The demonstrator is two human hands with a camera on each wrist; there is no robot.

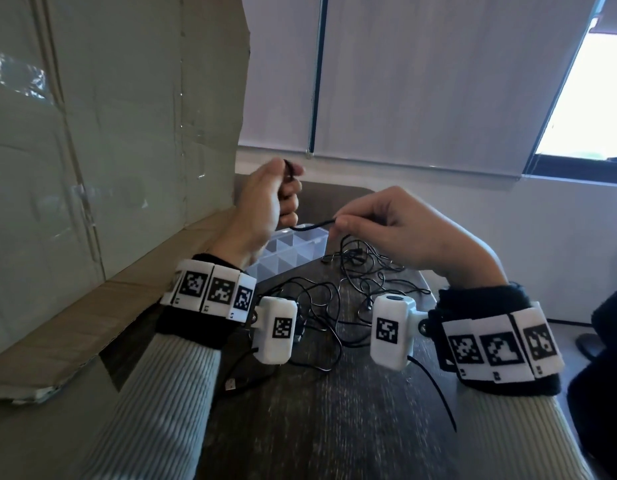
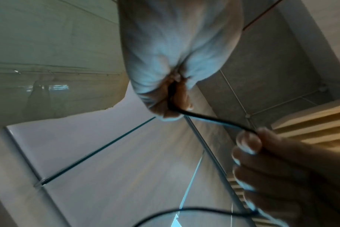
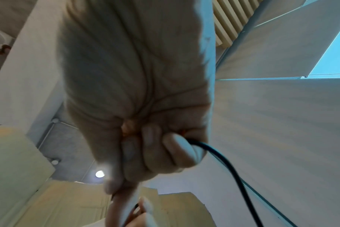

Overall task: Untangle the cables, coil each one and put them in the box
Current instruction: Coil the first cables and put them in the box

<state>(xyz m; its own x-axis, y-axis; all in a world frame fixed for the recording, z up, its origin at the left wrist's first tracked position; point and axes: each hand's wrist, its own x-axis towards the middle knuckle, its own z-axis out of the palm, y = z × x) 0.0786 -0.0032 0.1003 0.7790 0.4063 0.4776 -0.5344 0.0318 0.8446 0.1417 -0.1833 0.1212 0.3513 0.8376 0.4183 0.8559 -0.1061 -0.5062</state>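
Observation:
Both hands are raised above the table with one thin black cable (image 1: 314, 225) stretched between them. My left hand (image 1: 272, 199) grips it in curled fingers, with a loop poking out above the thumb; in the left wrist view the cable (image 2: 210, 119) leaves that fist (image 2: 171, 106). My right hand (image 1: 379, 220) pinches the cable between thumb and forefinger; the right wrist view shows the cable (image 3: 219, 158) running down from its curled fingers (image 3: 177, 147). A tangle of black cables (image 1: 338, 292) lies on the dark table below. The clear compartment box (image 1: 289, 251) stands open behind the left hand.
A large cardboard sheet (image 1: 109, 150) leans along the left side, its lower flap lying on the table (image 1: 328, 410). A USB plug (image 1: 231, 384) lies near my left forearm. The table's right edge is beside my right wrist. White wall and window blinds stand behind.

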